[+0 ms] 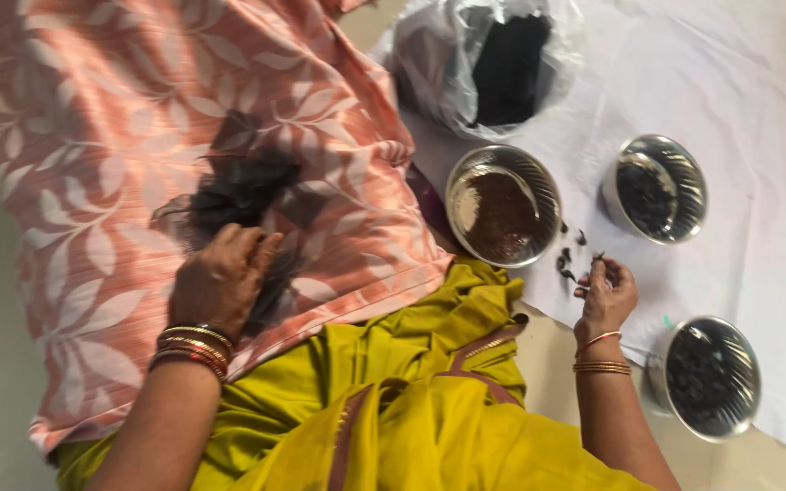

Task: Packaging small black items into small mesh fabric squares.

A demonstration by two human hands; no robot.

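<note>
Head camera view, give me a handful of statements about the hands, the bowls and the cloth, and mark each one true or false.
1. The left hand rests on a dark fibrous clump lying on the pink leaf-patterned cloth. True.
2. Three round metal bowls sit on the white sheet. True.
3. The right hand is inside a bowl. False: it is over the sheet, beside small dark pieces, fingers pinched.
4. The plastic bag holds something white. False: its contents look black.
5. Both wrists are bare. False: both wear bangles.
</note>
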